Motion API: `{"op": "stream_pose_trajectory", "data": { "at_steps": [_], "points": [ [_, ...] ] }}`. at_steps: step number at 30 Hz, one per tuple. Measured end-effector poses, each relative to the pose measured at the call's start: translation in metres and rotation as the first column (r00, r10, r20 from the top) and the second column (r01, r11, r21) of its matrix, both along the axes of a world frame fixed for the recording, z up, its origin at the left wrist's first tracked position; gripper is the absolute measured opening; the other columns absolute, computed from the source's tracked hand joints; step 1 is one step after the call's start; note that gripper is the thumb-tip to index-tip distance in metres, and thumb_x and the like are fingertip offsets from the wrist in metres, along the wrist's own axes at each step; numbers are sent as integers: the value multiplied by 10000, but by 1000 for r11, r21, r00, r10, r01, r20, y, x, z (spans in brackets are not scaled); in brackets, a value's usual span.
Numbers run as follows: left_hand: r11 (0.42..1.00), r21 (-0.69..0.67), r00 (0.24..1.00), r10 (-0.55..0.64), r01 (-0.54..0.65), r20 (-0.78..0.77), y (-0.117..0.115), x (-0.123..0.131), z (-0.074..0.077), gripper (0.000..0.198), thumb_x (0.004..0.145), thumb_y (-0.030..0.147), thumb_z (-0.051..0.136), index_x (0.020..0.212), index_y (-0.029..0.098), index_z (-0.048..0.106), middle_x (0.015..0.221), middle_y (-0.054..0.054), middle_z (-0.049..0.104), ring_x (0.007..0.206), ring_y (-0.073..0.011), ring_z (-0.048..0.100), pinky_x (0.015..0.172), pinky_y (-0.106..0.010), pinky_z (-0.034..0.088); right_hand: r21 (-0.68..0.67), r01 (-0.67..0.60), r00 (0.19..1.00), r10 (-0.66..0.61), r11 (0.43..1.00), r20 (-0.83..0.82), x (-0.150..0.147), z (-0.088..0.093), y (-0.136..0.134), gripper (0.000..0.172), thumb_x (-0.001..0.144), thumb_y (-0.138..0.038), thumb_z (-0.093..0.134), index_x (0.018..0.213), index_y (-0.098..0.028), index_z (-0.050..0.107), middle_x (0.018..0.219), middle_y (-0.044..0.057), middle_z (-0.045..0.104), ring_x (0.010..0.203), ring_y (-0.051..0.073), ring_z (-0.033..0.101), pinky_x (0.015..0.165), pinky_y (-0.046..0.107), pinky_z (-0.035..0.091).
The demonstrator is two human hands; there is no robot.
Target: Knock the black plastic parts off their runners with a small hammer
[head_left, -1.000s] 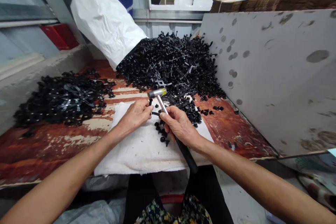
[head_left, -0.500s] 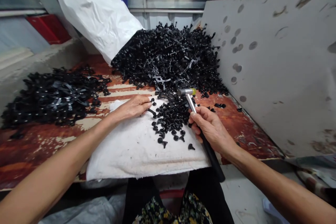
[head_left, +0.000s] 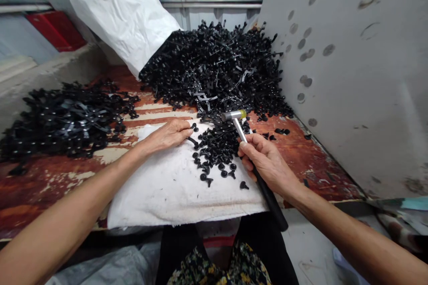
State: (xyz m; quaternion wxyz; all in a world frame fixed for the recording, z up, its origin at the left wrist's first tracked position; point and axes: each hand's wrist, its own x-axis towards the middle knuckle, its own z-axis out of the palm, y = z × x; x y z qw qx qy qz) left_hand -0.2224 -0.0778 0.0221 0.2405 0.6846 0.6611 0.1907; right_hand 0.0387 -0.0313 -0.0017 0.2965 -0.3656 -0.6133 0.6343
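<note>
Closest to the camera, a floral garment [head_left: 217,267] covers the person's lap, just below the front edge of the bench [head_left: 310,164], whose red-brown paint is worn and peeling. A folded white cloth [head_left: 177,191] lies on the bench directly ahead of the lap, and both forearms reach over it.

The left hand [head_left: 169,136] rests palm down on the cloth, relaxed and holding nothing, its fingertips just beside a thin black strip [head_left: 192,141]. The right hand [head_left: 267,162] is clenched around a small hammer [head_left: 239,127], gripping it where the black handle meets the steel shaft. The hammer's long axis slants from the handle end at lower right up to its head at upper left, and the head, one face yellow, hangs above the far edge of the cloth.

Small black studs [head_left: 214,153] lie scattered between the hands, nearer the right hand's fingers than the left's along the far side. Beyond them rises a large heap of black studded strips [head_left: 214,71], with a smaller heap [head_left: 63,120] to the left. A white sack [head_left: 117,9] slumps behind the large heap, and a pitted grey board [head_left: 344,80] stands along the right.
</note>
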Motion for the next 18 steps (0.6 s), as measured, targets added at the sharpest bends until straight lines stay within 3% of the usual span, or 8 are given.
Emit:
{"op": "stream_pose_trajectory", "data": {
  "at_steps": [8,13,16,18],
  "points": [
    [999,-19,1000,25,-25,-11,0,1,-2,304,861,358,431,601,201,416,581,17,431,550,-118,387,552,-263,275,0,-8,1000,8,1000,-18,0,-2,1,307,804,-483,615,854,-216,474,706,-59,518,410,45,379,291,167,309],
    [998,54,996,-19,24,-82,3,-1,0,271,833,330,455,596,201,426,603,7,448,590,-137,411,580,-272,291,30,-25,1000,25,999,0,2,-4,2,272,833,-470,580,863,-221,476,701,-55,515,408,54,377,299,175,307],
    [999,26,997,-20,22,-73,4,-1,5,223,806,307,479,620,190,520,604,3,498,633,-153,455,606,-271,310,127,-75,992,62,989,106,4,-1,0,208,902,-419,476,845,-220,493,682,-43,511,413,68,386,324,189,314],
    [1000,-9,998,-9,9,-62,5,0,7,205,796,304,489,654,184,576,607,0,530,668,-164,482,620,-268,325,261,-121,977,68,958,204,4,2,0,189,929,-350,421,933,-215,553,680,-31,529,437,85,410,372,206,340]
  ]
}}
